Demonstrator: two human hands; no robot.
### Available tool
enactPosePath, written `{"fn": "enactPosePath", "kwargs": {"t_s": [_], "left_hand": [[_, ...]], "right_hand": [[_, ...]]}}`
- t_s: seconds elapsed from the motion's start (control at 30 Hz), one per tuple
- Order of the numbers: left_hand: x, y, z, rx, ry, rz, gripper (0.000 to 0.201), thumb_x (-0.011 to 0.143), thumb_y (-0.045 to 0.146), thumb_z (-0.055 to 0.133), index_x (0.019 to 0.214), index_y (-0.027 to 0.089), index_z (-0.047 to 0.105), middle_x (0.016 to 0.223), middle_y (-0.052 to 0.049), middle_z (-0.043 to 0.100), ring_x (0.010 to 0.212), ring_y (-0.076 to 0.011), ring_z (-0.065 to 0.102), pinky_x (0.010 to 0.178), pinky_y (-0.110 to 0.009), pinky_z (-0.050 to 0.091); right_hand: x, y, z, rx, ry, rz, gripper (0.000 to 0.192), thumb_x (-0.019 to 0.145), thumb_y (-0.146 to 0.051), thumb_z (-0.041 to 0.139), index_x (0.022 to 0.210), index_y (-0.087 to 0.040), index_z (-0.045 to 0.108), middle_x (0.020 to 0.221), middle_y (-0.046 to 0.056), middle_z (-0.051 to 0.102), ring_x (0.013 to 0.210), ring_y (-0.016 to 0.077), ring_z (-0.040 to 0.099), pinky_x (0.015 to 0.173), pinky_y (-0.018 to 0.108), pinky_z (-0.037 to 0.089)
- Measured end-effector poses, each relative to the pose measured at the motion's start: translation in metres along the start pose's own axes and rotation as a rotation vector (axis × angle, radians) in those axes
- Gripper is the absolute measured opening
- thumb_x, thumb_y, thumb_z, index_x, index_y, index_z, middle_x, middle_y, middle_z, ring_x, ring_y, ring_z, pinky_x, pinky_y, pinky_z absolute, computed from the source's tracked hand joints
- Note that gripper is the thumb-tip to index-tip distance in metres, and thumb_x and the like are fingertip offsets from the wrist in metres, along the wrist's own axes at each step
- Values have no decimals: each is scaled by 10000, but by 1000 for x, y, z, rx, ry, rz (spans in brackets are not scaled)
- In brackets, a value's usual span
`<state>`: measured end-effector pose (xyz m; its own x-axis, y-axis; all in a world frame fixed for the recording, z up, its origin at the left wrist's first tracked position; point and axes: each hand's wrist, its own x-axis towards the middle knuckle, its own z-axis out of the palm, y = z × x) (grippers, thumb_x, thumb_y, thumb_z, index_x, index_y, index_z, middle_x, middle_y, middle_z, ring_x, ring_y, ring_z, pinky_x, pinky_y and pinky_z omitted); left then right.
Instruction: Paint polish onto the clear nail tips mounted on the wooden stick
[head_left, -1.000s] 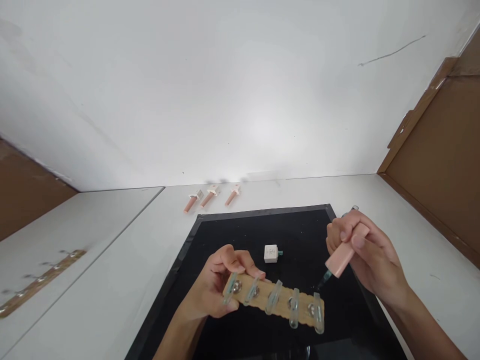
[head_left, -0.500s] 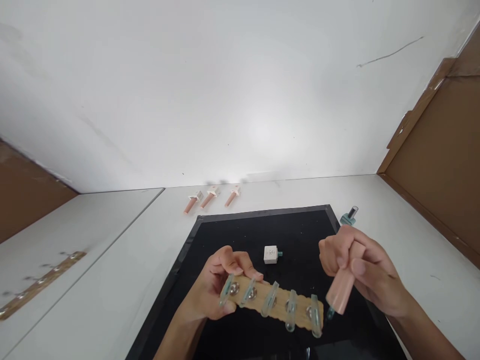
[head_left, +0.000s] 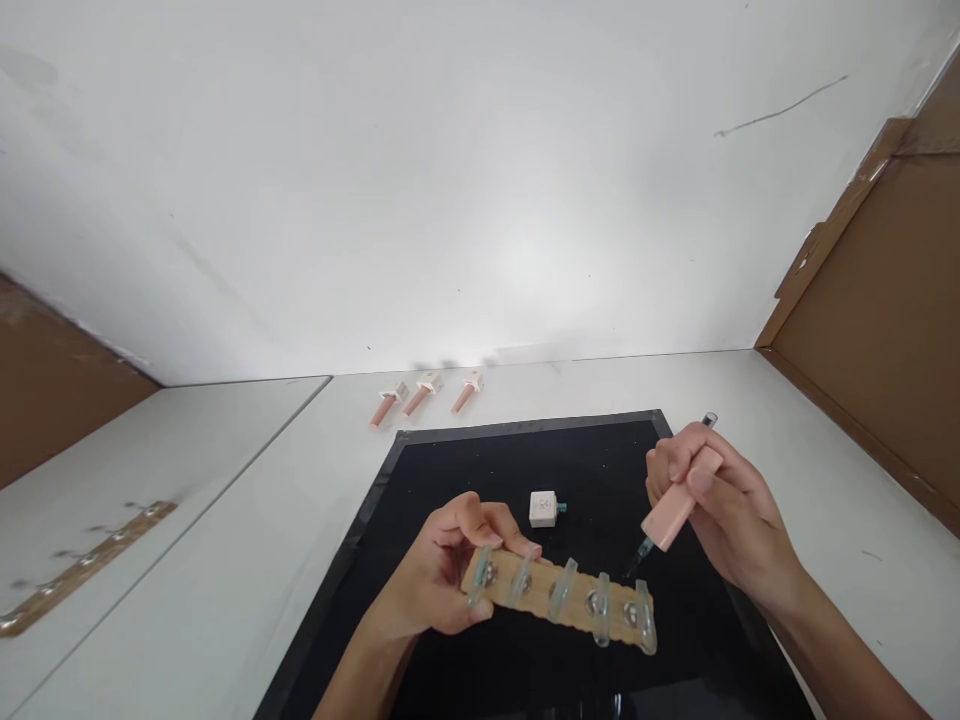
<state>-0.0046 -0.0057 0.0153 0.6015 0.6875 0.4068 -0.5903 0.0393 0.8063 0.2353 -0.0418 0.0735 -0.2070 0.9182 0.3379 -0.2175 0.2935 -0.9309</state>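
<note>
Head view: a wooden strip (head_left: 539, 592) is held in the air above the near part of a black mat (head_left: 480, 462), between the two hands.
Strip's long axis: runs left to right, sloping gently down toward its right end.
Strip's look: pale tan, wavy along its edges, with round shiny metal discs set in a row.
Clear tips: five glossy, faintly green nail tips (head_left: 563, 588) sit crosswise on the strip; the three leftmost lean right at the top, the fourth is near upright, the fifth leans slightly left.
Left hand: the left hand (head_left: 454, 560) pinches the strip's left end, thumb below, fingers above.
Right hand: the right hand (head_left: 724, 505) has its fingers closed around a pink cap (head_left: 672, 514).
Cap and brush: the smooth cap slants from upper right to lower left; its dark brush (head_left: 640, 558) points down-left, just beside the fifth tip's upper end.
White bottle: the white bottle (head_left: 542, 509) lies on the mat, its greenish neck pointing right.
</note>
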Motion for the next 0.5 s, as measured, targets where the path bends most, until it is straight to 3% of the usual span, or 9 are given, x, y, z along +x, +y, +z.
{"fn": "enactPosePath", "kwargs": {"t_s": [0.2,0.4,0.5], "left_hand": [[0,-3,1,11,-3,17,289,702,121,750,936,257,646,968,-29,754,880,-164,722,736,-268,589],[-1,-1,1,95,62,-19,253,666,184,775,835,233,593,862,-49,736,792,-204,732,653,-306,601],[-1,-2,1,100,78,-33,260,657,198,780,820,235,581,844,-46,727,779,-206,733,652,-310,597]], "right_hand": [[0,-1,9,-46,-194,-45,245,972,-415,448,805,-247,512,599,-57,396,515,125,314,481,265,275],[0,-3,7,-131,-52,-74,204,982,-388,439,842,-258,510,607,-48,455,540,136,409,525,276,337],[-2,-2,7,-110,-140,-86,214,973,-407,448,831,-258,508,596,-47,447,509,136,365,480,270,305]]}}
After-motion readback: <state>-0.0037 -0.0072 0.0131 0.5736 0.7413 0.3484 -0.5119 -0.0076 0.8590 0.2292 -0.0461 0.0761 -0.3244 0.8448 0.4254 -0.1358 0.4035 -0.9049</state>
